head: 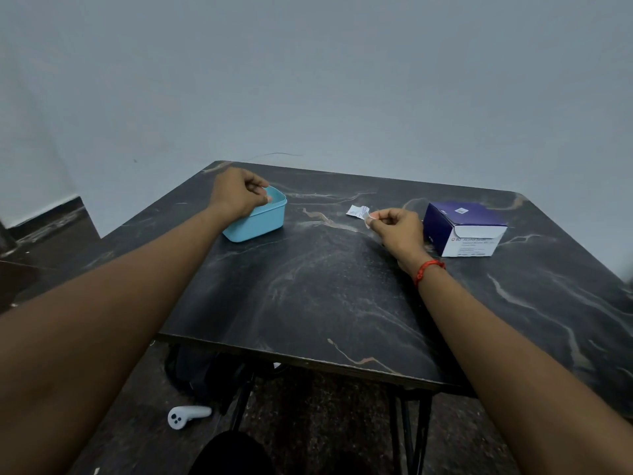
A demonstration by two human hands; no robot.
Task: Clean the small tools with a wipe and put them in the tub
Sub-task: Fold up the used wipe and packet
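A light blue tub (260,223) stands on the dark marble-patterned table (325,286) at the far left. My left hand (238,193) hovers over the tub's near rim with its fingers pinched together; what it holds, if anything, is too small to see. My right hand (397,231) is at the table's middle right, pinching a small white wipe (370,218) between thumb and fingers. A torn white wipe packet (358,211) lies flat on the table just beyond that hand. No small tools are visible on the table.
A purple and white box of alcohol swabs (462,229) stands open at the right, close to my right hand. A white controller (186,416) lies on the floor under the table's near left corner. A grey wall rises behind the table.
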